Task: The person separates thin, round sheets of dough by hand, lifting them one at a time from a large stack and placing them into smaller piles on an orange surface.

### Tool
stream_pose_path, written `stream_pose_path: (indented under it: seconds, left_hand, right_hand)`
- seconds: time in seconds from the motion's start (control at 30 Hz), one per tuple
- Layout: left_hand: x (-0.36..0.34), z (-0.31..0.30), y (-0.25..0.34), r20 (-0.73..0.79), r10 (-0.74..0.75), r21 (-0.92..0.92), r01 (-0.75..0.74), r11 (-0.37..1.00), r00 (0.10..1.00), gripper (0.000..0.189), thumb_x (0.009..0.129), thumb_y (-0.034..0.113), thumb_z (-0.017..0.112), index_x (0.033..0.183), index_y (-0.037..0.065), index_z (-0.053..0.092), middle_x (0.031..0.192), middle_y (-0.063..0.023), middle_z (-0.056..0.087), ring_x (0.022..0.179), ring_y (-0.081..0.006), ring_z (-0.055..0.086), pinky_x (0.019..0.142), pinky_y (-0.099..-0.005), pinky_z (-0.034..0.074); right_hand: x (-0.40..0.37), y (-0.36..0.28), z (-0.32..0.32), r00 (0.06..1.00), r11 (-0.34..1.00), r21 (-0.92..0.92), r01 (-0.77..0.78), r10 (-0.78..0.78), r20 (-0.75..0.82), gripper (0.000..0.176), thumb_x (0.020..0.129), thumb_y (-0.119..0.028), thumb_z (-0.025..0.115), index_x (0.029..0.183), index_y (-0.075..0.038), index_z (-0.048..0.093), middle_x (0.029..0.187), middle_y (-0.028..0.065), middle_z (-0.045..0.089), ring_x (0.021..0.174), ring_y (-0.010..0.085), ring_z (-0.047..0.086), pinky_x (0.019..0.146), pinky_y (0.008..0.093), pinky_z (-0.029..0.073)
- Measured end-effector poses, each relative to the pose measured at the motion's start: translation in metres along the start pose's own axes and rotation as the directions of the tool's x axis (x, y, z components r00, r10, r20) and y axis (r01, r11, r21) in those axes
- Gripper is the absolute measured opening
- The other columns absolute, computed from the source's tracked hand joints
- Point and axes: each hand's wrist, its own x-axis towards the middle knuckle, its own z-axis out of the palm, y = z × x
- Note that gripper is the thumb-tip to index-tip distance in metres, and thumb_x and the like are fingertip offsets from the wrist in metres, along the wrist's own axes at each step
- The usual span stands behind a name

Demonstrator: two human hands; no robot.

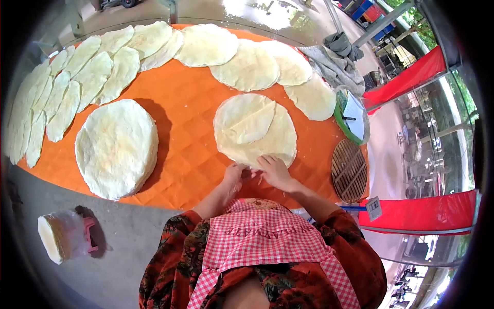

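Note:
On the orange tablecloth (190,149) right in front of me lies a round, pale flatbread (278,136), with a folded flap lying across its upper left part. My left hand (235,175) is at its near edge, fingers curled in around the rim. Close beside it, my right hand (274,172) grips the same edge, with fingers on top and the thumb underneath. Some fingertips of both hands are hidden by the bread and each other. To the left stands a thick, round stack of flatbreads (117,148).
Overlapping flatbreads (206,45) line the table's far and left edges. At the right are a green-rimmed tray (347,126) with paper and a pen, a woven bamboo disc (350,172) and a grey cloth (329,64). A bagged stack (64,237) sits below left.

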Motion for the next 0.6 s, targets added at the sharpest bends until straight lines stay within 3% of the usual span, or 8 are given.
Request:
stream_pose_path:
  seconds: [0.07,0.13,0.2,0.3,0.33,0.37,0.5,0.6]
  left_hand:
    - [-0.016,0.022,0.013,0.02,-0.015,-0.016,0.015,1.0,1.0,0.015,0.09,0.011,0.056,0.101,0.001,0.057,0.091,-0.0131,0.065,0.073,-0.0242,0.065,0.063,-0.0361,0.056]
    - [-0.033,0.031,0.028,-0.097,0.352,0.322,-0.305,0.896,0.931,0.021,0.086,0.016,0.065,0.097,0.002,0.055,0.083,-0.0077,0.061,0.071,-0.0196,0.062,0.067,-0.0318,0.052]
    - [-0.056,0.028,0.057,0.121,0.827,0.679,-0.653,0.334,0.549,0.053,0.074,0.019,0.077,0.114,0.0,0.048,0.105,-0.0121,0.055,0.099,-0.0249,0.055,0.088,-0.0355,0.046]
    - [-0.125,0.06,0.127,0.482,0.829,0.674,-0.724,-0.144,0.284,0.098,0.063,0.025,0.085,0.14,0.001,0.03,0.141,-0.0193,0.034,0.133,-0.0345,0.031,0.109,-0.0424,0.03]
    - [-0.124,0.065,0.131,0.579,0.763,0.651,-0.726,-0.222,0.287,0.105,0.063,0.032,0.085,0.143,0.002,0.025,0.146,-0.0188,0.028,0.137,-0.0342,0.025,0.111,-0.0441,0.025]
    - [-0.126,0.07,0.135,0.661,0.694,0.634,-0.708,-0.312,0.286,0.112,0.062,0.038,0.086,0.146,0.002,0.02,0.151,-0.0184,0.022,0.141,-0.0339,0.02,0.112,-0.0457,0.021]
    - [-0.135,0.084,0.108,0.713,0.495,0.637,-0.753,-0.164,0.496,0.119,0.059,0.046,0.084,0.146,0.002,0.017,0.149,-0.0213,0.025,0.139,-0.0391,0.021,0.112,-0.0505,0.019]
    - [-0.118,0.075,0.076,0.478,0.554,0.571,-0.721,0.393,0.681,0.08,0.073,0.03,0.077,0.137,0.004,0.035,0.12,-0.0152,0.057,0.11,-0.0307,0.056,0.095,-0.0401,0.044]
  right_hand:
    - [0.012,0.041,0.005,0.973,0.97,0.086,-0.229,0.223,0.066,0.03,0.074,0.002,0.052,0.099,-0.006,0.067,0.094,0.0188,0.066,0.088,0.0366,0.063,0.075,0.0426,0.05]
    - [0.044,0.055,-0.067,0.98,0.98,0.006,-0.2,0.2,-0.017,0.028,0.074,0.002,0.051,0.094,-0.008,0.068,0.086,0.0175,0.066,0.082,0.0363,0.063,0.068,0.0426,0.05]
    - [0.071,0.041,-0.163,0.986,0.977,-0.174,0.12,-0.138,-0.097,0.009,0.064,0.001,0.053,0.067,-0.007,0.054,0.063,0.0146,0.054,0.065,0.0362,0.058,0.055,0.0485,0.04]
    - [0.087,-0.002,-0.277,0.963,0.862,-0.432,0.264,-0.207,0.174,0.009,0.065,0.001,0.057,0.071,-0.006,0.056,0.072,0.0121,0.057,0.074,0.034,0.059,0.063,0.044,0.043]
    - [0.084,-0.016,-0.302,0.828,0.816,-0.32,0.481,-0.543,-0.139,0.015,0.069,0.0,0.058,0.081,-0.007,0.059,0.077,0.0102,0.057,0.079,0.0329,0.058,0.068,0.044,0.043]
    - [0.092,-0.037,-0.324,0.826,0.782,-0.363,0.507,-0.561,-0.053,0.019,0.072,-0.001,0.058,0.09,-0.007,0.06,0.083,0.009,0.057,0.081,0.032,0.056,0.07,0.0432,0.042]
    - [0.162,-0.087,-0.317,0.815,0.556,-0.603,0.572,-0.302,0.495,0.011,0.069,-0.009,0.056,0.061,-0.011,0.063,0.06,0.0083,0.058,0.065,0.0253,0.06,0.075,0.039,0.042]
    - [0.19,-0.101,-0.265,0.735,0.464,-0.572,0.677,-0.465,0.493,0.016,0.069,-0.009,0.056,0.055,-0.014,0.061,0.056,0.0071,0.057,0.063,0.022,0.06,0.084,0.0389,0.041]
